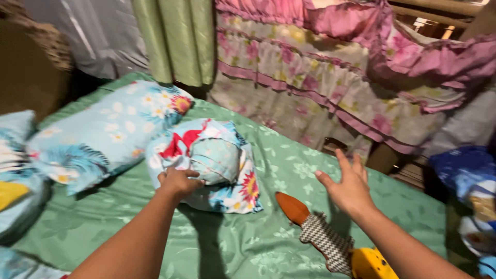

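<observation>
Pillow (217,160), floral, half doubled over, lies mid-bed on the green sheet (248,243). I note the left hand (178,181) pinching its near edge, bunching the fabric. The right hand (351,188) hovers spread, empty, above a stuffed toy (323,235). A second pillow (103,134) rests left.

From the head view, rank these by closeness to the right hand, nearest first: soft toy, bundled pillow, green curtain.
Measured from the right hand:
1. Soft toy, with brown head and checked body, just below and left of the hand on the green sheet.
2. Bundled pillow, farther left, gripped by the left hand.
3. Green curtain, far back, upper left.
</observation>
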